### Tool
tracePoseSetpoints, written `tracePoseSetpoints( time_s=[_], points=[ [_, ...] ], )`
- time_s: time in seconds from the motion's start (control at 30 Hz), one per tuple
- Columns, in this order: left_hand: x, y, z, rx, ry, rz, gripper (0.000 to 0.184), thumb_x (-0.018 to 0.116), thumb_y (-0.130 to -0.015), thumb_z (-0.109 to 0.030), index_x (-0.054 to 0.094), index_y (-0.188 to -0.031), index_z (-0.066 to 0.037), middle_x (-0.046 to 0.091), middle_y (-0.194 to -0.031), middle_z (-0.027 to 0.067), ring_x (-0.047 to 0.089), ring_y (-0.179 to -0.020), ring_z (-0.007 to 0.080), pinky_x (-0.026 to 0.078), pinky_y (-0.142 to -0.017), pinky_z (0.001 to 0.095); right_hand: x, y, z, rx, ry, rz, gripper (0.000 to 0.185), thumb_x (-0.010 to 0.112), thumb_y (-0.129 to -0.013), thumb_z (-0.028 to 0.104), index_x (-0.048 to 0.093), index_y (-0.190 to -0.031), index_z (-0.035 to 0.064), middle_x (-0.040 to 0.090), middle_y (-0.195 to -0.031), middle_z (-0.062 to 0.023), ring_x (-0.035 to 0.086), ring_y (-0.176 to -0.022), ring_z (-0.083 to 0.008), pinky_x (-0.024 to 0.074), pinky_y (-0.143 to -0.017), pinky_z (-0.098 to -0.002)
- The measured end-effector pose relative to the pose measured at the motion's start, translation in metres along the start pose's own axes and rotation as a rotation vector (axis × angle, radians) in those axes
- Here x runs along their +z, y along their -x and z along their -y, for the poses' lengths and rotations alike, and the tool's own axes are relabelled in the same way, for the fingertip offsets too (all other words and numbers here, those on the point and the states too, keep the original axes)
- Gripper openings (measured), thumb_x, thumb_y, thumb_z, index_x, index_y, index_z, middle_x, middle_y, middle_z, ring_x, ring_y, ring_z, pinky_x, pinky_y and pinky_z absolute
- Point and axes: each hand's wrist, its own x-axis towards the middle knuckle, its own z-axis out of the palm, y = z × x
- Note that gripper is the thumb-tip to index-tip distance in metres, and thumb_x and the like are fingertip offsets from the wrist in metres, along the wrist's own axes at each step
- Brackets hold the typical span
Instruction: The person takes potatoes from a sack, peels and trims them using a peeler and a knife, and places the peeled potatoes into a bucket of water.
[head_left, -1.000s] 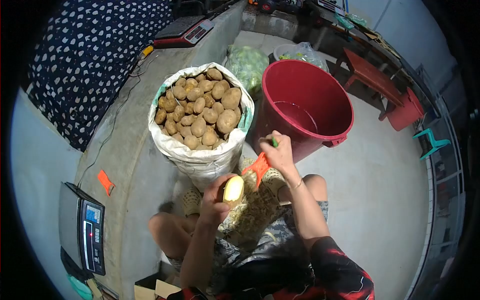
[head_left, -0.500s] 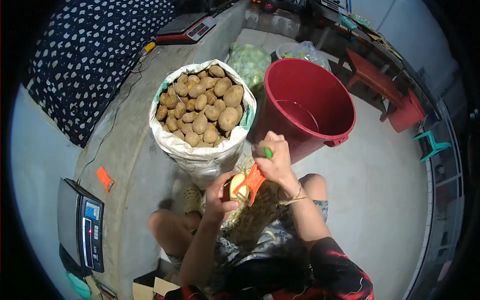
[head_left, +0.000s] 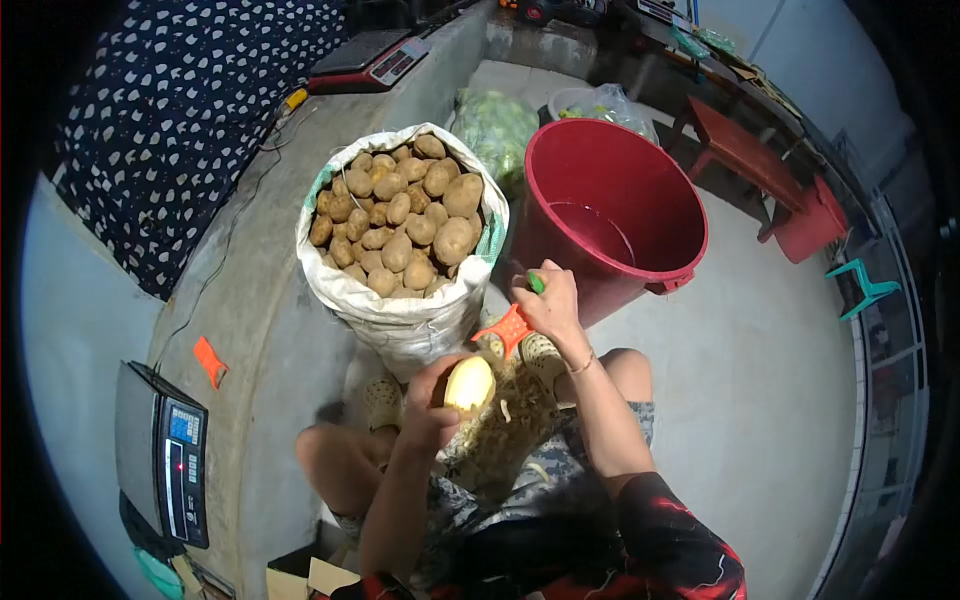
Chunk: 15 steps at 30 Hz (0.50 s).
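A potato [head_left: 470,386], pale yellow where its skin is off, is gripped in my left hand [head_left: 431,402] above my lap. My right hand [head_left: 548,303] is wrapped round an orange peeler [head_left: 507,328] with a green end showing at the fist. The peeler's head is up and to the right of the potato, apart from it. Peelings [head_left: 505,425] lie in a heap between my legs, below both hands. Just beyond them stands a white sack [head_left: 400,318] full of unpeeled potatoes [head_left: 397,250].
A tall red bin [head_left: 615,235] with some liquid at its bottom stands right of the sack. Another orange peeler [head_left: 210,362] and a digital scale [head_left: 180,455] lie on the ledge at left. A bag of green produce [head_left: 495,130] sits behind the sack.
The peeler has come off the potato and moved up and away. My left hand has turned the potato so that more of its peeled side shows.
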Motion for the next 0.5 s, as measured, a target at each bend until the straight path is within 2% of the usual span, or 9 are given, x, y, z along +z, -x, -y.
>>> tracePoseSetpoints(
  time_s=[0.03, 0.1, 0.17, 0.2, 0.3, 0.37, 0.43, 0.5],
  points=[
    [0.0, 0.0, -0.002, -0.002, 0.028, -0.01, 0.08, 0.077, -0.059, -0.019, 0.048, -0.128, 0.007, 0.06, -0.113, 0.0119, 0.06, -0.107, 0.0226, 0.047, -0.098, 0.0351, 0.001, -0.001, -0.005, 0.174, -0.032, 0.023, 0.027, 0.064, -0.067, 0.021, 0.054, -0.059, -0.0023, 0.04, -0.056, -0.0161, 0.042, -0.054, -0.0298, 0.0307, -0.051, -0.0405],
    [0.0, 0.003, 0.001, -0.008, 0.1, -0.038, 0.08, 0.077, -0.059, -0.02, 0.048, -0.128, 0.008, 0.059, -0.115, 0.0129, 0.059, -0.109, 0.023, 0.047, -0.098, 0.036, -0.004, 0.005, 0.001, 0.219, -0.118, 0.053, 0.026, 0.064, -0.066, 0.021, 0.055, -0.061, -0.0025, 0.04, -0.058, -0.0162, 0.042, -0.053, -0.0295, 0.0308, -0.05, -0.0403],
    [-0.003, -0.001, 0.006, -0.008, 0.109, -0.039, 0.08, 0.078, -0.058, -0.017, 0.047, -0.128, 0.008, 0.058, -0.117, 0.0127, 0.057, -0.111, 0.0229, 0.047, -0.098, 0.0363, -0.012, 0.009, 0.037, 0.018, -0.125, 0.094, 0.025, 0.065, -0.065, 0.021, 0.056, -0.061, -0.0015, 0.041, -0.057, -0.0155, 0.043, -0.055, -0.0296, 0.0326, -0.053, -0.0411],
    [-0.003, 0.0, 0.006, 0.017, 0.069, -0.06, 0.081, 0.079, -0.058, -0.015, 0.047, -0.129, 0.008, 0.058, -0.117, 0.0125, 0.057, -0.11, 0.0225, 0.047, -0.098, 0.036, -0.019, 0.012, 0.052, -0.143, -0.004, 0.12, 0.022, 0.066, -0.064, 0.021, 0.058, -0.062, 0.0006, 0.042, -0.057, -0.0146, 0.045, -0.058, -0.0298, 0.0343, -0.058, -0.0424],
    [-0.005, 0.002, 0.007, 0.03, 0.032, -0.08, 0.083, 0.081, -0.056, -0.012, 0.047, -0.129, 0.007, 0.058, -0.116, 0.0113, 0.058, -0.108, 0.0212, 0.047, -0.096, 0.0344, -0.013, 0.008, 0.036, -0.128, 0.088, -0.009, 0.02, 0.067, -0.063, 0.021, 0.06, -0.063, 0.0029, 0.043, -0.057, -0.0138, 0.047, -0.062, -0.0304, 0.0353, -0.063, -0.0439],
    [-0.011, 0.003, 0.006, -0.002, 0.04, -0.026, 0.084, 0.083, -0.056, -0.014, 0.047, -0.129, 0.007, 0.058, -0.114, 0.0101, 0.058, -0.106, 0.0204, 0.048, -0.094, 0.0332, -0.004, 0.003, -0.007, -0.062, 0.106, -0.017, 0.021, 0.066, -0.065, 0.02, 0.058, -0.061, 0.0006, 0.044, -0.057, -0.0147, 0.046, -0.058, -0.0301, 0.035, -0.059, -0.0433],
    [-0.006, 0.004, 0.006, 0.017, 0.06, -0.007, 0.083, 0.083, -0.057, -0.015, 0.048, -0.129, 0.006, 0.058, -0.114, 0.0094, 0.058, -0.105, 0.0201, 0.049, -0.092, 0.0328, -0.005, -0.001, -0.006, 0.223, -0.045, -0.02, 0.025, 0.064, -0.068, 0.019, 0.055, -0.06, -0.0028, 0.046, -0.057, -0.0158, 0.044, -0.053, -0.0291, 0.0338, -0.054, -0.0423],
    [-0.003, 0.0, 0.007, 0.068, 0.099, -0.083, 0.084, 0.083, -0.057, -0.014, 0.047, -0.129, 0.006, 0.059, -0.113, 0.0091, 0.058, -0.105, 0.0202, 0.049, -0.092, 0.0339, -0.01, 0.0, 0.002, 0.194, -0.04, -0.014, 0.028, 0.063, -0.07, 0.018, 0.052, -0.06, -0.0056, 0.046, -0.056, -0.0175, 0.043, -0.05, -0.0278, 0.0322, -0.05, -0.0411]
  ],
)
